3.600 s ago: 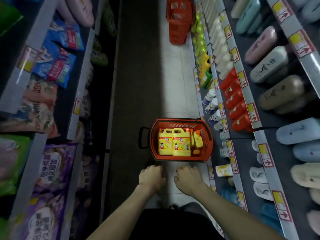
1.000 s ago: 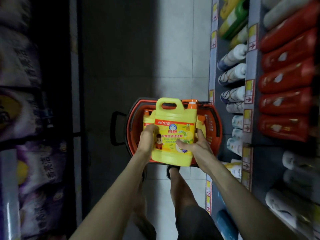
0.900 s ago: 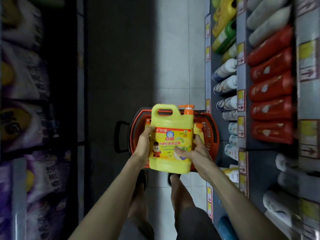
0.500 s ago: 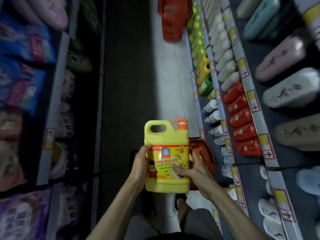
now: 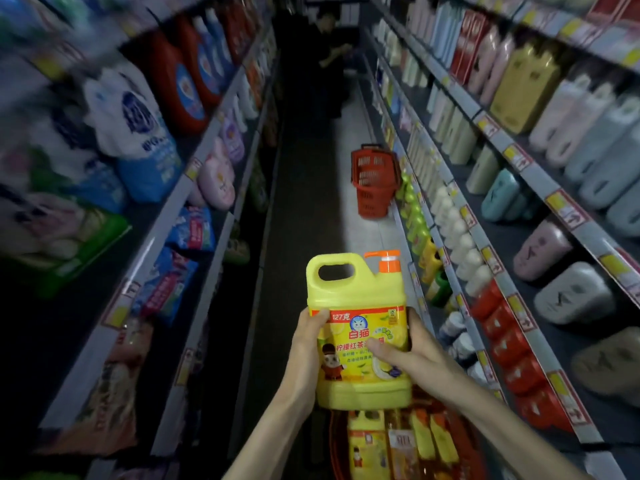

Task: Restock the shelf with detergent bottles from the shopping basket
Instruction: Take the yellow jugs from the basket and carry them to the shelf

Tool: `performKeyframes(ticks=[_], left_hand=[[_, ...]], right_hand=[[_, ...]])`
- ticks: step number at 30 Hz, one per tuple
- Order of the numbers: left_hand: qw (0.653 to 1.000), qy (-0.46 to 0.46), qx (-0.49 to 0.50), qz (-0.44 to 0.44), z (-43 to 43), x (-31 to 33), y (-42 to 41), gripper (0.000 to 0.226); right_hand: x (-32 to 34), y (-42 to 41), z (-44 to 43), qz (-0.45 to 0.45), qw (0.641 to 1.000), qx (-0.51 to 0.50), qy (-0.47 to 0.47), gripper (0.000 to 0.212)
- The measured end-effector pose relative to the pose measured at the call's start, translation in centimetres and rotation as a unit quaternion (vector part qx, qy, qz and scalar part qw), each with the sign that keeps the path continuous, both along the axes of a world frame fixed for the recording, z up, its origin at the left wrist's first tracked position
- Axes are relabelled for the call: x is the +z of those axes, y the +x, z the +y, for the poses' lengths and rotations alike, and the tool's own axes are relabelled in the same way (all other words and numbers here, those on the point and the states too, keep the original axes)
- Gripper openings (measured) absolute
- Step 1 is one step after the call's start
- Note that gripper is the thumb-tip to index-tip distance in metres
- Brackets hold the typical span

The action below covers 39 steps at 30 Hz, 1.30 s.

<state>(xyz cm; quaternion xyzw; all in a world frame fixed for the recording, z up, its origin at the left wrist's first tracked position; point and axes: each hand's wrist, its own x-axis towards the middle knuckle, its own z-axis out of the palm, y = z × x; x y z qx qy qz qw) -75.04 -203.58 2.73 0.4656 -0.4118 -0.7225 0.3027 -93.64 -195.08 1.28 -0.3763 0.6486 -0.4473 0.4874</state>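
Yellow detergent bottle [image 5: 356, 306] stands upright, our left grip [image 5: 306, 348] and right grip [image 5: 412, 351] curled round its sides; the shelf [image 5: 524, 317] lies rightward, nearer the right

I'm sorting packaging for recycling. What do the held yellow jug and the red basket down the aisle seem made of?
The yellow jug: likely opaque moulded plastic, smooth with slight sheen; its handle is one piece with the body. The red basket: probably rigid plastic, matt, with open lattice walls.
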Motion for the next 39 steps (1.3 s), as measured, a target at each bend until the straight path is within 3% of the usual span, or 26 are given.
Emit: performKeyframes(ticks=[8, 18, 22, 29, 36, 39], left_hand=[[0.992, -0.097, 0.077, -0.009, 0.5, 4.6, -0.8, 0.038], [0.952, -0.157, 0.255, -0.057, 5.7, 5.7, 0.3, 0.059], [0.926, -0.154, 0.336, -0.076, 10.1, 6.1, 3.1, 0.055], [0.863, -0.17, 0.461, -0.116, 19.1, 8.8, 11.1, 0.079], [0.805, -0.206, 0.535, -0.149, 33.4, 11.2, 18.0, 0.054], [0.766, -0.218, 0.578, -0.18, 40.6, 12.0, 20.5, 0.057]], right_hand=[[4.4, -1.6, -3.6, 0.016, 0.992, 0.103, -0.067, 0.1], [5.5, -1.4, -7.3, 0.02, 0.949, 0.299, -0.093, 0.085], [6.2, 2.5, -7.0, 0.013, 0.915, 0.389, -0.108, 0.069], [8.8, 13.6, -2.6, -0.043, 0.865, 0.476, -0.151, 0.076], [12.8, 25.1, 6.8, -0.093, 0.801, 0.567, -0.17, 0.062], [14.3, 29.7, 12.6, -0.108, 0.762, 0.614, -0.175, 0.057]])
